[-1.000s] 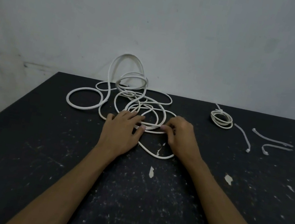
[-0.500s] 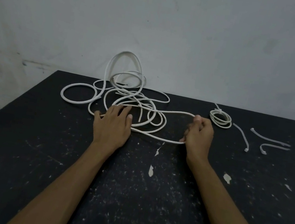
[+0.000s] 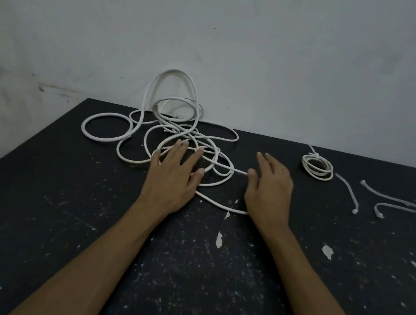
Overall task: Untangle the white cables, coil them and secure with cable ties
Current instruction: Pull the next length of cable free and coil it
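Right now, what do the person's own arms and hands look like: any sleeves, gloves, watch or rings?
Both forearms are bare as far as the frame's bottom edge shows, with no sleeve in view. The left hand and right hand wear no gloves. No watch, wristband or ring shows on either. The lighting is dim, so fine marks cannot be told.
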